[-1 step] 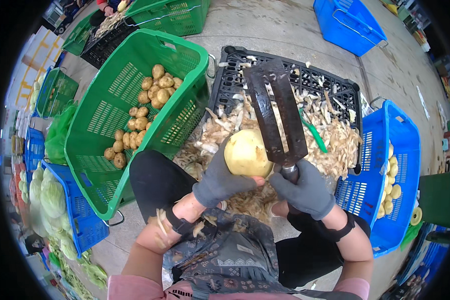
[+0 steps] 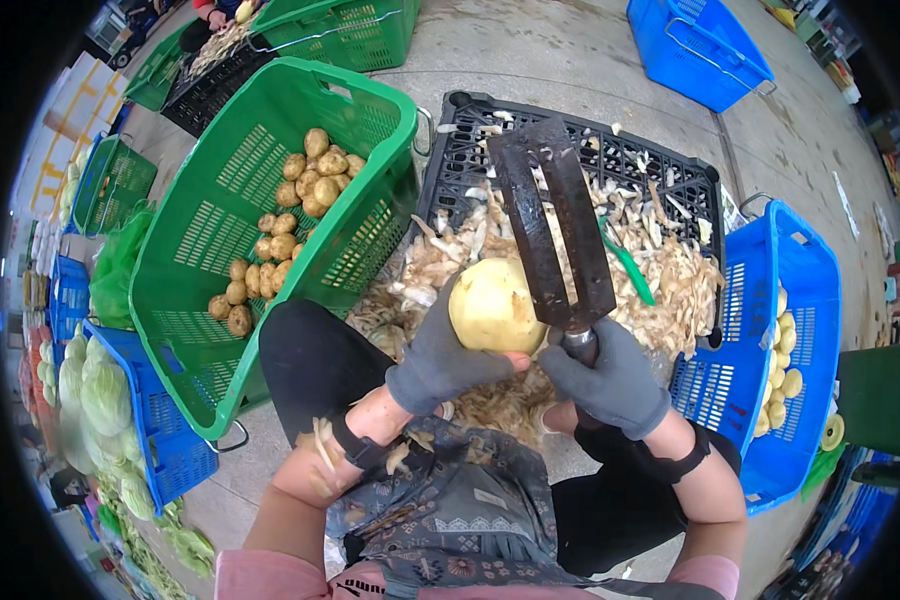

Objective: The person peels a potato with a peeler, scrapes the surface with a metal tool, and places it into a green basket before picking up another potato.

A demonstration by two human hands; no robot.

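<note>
My left hand [image 2: 450,352], in a grey glove with a bare fingertip showing, is closed around a large peeled potato [image 2: 494,305]. The potato is pale yellow with a few brownish spots. In my gloved right hand [image 2: 615,380] is the handle of a big dark peeler [image 2: 560,235] with a long slot down its broad blade. Its blade points up and away, its lower edge right beside the potato; whether they touch I cannot tell. Below both hands lies a heap of peelings [image 2: 470,240], some on a black plastic crate [image 2: 705,190]. A green-handled tool [image 2: 630,270] rests among the peelings.
Unpeeled potatoes [image 2: 315,180] lie in a tilted green basket [image 2: 185,260] at left. At right, a blue basket [image 2: 815,290] holds peeled potatoes [image 2: 782,345]. Another blue basket [image 2: 705,55] stands far right. Cabbages [image 2: 105,390] fill a blue crate at left. Someone's hand [image 2: 217,20] shows far back.
</note>
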